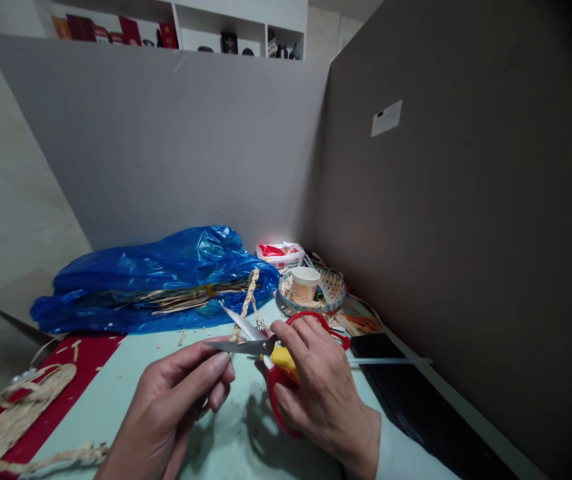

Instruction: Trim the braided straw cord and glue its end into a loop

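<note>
My right hand (316, 380) grips a pair of scissors (286, 363) with red handles and a yellow inner part. Their blades are spread and point left, one of them reaching over the fingertips of my left hand (186, 393). Those fingers are pinched together on a braided straw cord (249, 297), which rises from them in a narrow loop. Part of the cord passes by the blades; whether it lies between them I cannot tell exactly. The cord's lower part is hidden by my left hand.
A blue plastic bag (151, 267) of straw lies at the back left. Behind my right hand stands a woven basket (336, 290) with a paper cup (305, 283), near a tissue pack (280, 255). Woven straw pieces (21, 413) lie left; a black flat object (416, 393) lies right.
</note>
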The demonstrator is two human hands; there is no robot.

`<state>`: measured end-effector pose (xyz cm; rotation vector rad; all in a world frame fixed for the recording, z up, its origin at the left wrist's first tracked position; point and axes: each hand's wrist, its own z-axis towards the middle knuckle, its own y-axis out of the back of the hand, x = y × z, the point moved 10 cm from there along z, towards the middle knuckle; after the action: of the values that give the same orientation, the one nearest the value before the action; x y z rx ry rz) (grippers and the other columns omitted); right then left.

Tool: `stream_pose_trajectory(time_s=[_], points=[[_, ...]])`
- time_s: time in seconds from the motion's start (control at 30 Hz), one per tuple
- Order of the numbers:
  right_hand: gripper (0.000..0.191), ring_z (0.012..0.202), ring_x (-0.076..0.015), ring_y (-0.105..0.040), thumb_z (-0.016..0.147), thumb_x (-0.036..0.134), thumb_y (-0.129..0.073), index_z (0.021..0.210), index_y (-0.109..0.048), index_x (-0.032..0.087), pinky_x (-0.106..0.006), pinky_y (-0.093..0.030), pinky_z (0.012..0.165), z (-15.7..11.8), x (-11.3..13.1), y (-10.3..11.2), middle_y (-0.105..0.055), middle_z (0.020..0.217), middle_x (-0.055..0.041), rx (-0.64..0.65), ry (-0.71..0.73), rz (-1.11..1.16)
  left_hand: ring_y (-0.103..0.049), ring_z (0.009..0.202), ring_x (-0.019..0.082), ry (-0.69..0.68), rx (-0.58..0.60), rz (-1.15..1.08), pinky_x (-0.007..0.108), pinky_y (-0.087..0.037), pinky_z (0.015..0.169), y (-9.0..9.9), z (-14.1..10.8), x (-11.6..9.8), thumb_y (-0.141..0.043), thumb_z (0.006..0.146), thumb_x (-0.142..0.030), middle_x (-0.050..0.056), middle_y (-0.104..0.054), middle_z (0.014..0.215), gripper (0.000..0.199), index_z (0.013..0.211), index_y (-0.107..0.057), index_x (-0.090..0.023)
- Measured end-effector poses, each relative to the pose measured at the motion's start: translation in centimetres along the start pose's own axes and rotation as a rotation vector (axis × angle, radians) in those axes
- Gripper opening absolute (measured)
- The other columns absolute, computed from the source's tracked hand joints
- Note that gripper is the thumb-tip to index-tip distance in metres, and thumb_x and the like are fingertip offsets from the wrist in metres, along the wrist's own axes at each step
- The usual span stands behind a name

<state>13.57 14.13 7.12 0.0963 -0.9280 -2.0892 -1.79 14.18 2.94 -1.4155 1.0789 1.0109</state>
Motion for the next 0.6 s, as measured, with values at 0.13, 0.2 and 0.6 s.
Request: stream_pose_trajectory(time_s=[0.13,0.2,0.6], points=[[0.045,0.079,-0.0248,-0.051,0.073,0.009,-0.053,0.118,-0.058,0.011,-0.036,-0.045,0.066,-0.18,0.27,0.13,-0.061,0.089,-0.0093,-0.001,0.027,-0.028,-0.045,0.061,0.011,-0.013,-0.022,0.085,0.021,-0.041,0.058,-0.04,-0.26,-0.22,-0.081,0.073,-0.039,-0.001,-0.059,0.063,0.024,0.066,-0.072,-0.017],[0.040,0.076,-0.0240,-0.052,0.077,0.009,-0.052,0.116,-0.060,0.011,-0.034,-0.044,0.063,-0.26,0.43,0.37,-0.061,0.086,-0.0089,-0.028,0.047,-0.048,-0.045,0.061,0.012,-0.021,-0.008,0.106,0.022,-0.040,0.058,0.04,-0.13,-0.15,-0.080,0.074,-0.041,-0.001,-0.057,0.062,0.026,0.066,-0.072,-0.018],[0.043,0.069,-0.0218,-0.057,0.075,0.008,-0.052,0.117,-0.061,0.013,-0.031,-0.043,0.058,-0.34,0.32,0.25,-0.064,0.083,-0.0077,-0.034,0.047,-0.081,-0.046,0.067,0.012,0.002,-0.037,0.073,0.021,-0.042,0.063,0.77,0.24,0.71,-0.085,0.068,-0.041,0.000,-0.063,0.073,0.022,0.070,-0.076,-0.020]])
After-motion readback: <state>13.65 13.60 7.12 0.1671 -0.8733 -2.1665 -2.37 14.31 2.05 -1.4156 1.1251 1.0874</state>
